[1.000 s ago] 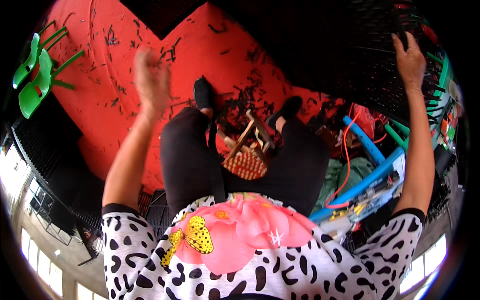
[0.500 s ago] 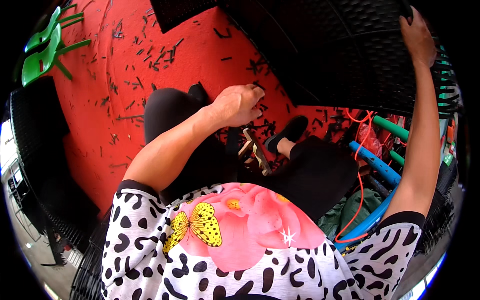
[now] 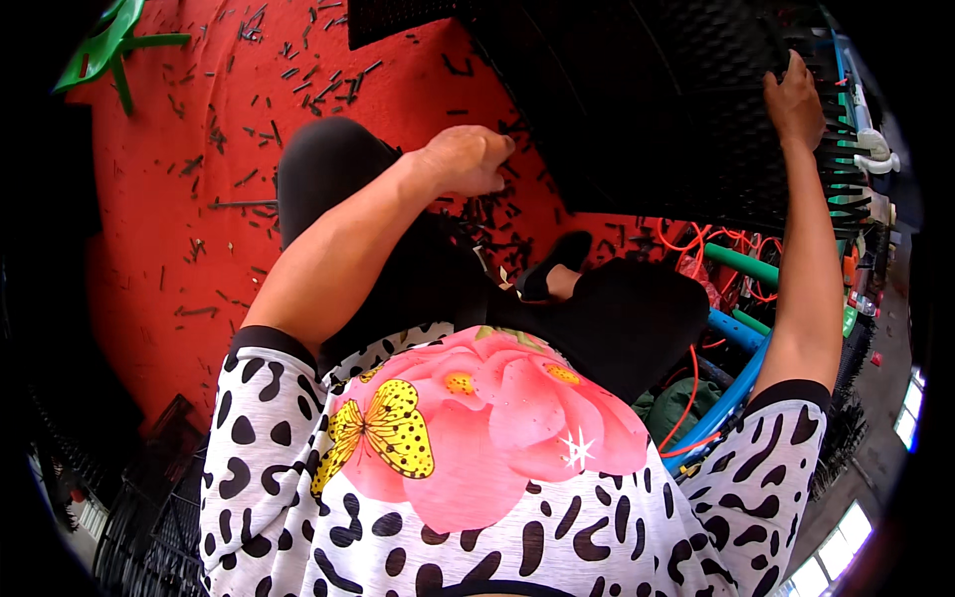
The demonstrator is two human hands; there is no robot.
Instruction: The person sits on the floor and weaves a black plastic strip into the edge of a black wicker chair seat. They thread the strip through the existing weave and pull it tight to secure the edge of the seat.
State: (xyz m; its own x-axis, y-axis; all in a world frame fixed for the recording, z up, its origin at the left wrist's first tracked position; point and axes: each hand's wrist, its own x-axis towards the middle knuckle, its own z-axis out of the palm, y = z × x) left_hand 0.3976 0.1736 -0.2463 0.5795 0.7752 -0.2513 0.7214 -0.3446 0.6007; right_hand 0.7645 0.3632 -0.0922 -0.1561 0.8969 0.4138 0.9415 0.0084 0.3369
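Left hand [image 3: 466,161], centre of the frame towards the top: fingers curled inward, back of the hand uppermost, raised above a red floor [image 3: 149,249]; whether anything is held inside the curl cannot be told. Right hand [image 3: 799,111], upper right of the frame: partly open, one finger stretched upward, the hand set against the outer edge of the woven panel; firmness of hold cannot be told.

Woven panel [image 3: 647,119], one, black, large: fills the upper middle to upper right, its surface mostly in deep shade. Strip ends [image 3: 846,189], black, many, loose: jutting from its right edge, just beside the right wrist.

Offcuts [image 3: 338,90], black, short, numerous: scattered over the floor, upper left to centre. Chair [image 3: 99,55], green, partly in view: upper left. Tube [image 3: 741,265], green: below the panel, right of centre. Tube [image 3: 718,418], blue: lower right. Hose [image 3: 693,388], thin, orange-red: looped beside both tubes. Shoe [image 3: 569,257], black, worn on a foot: centre.
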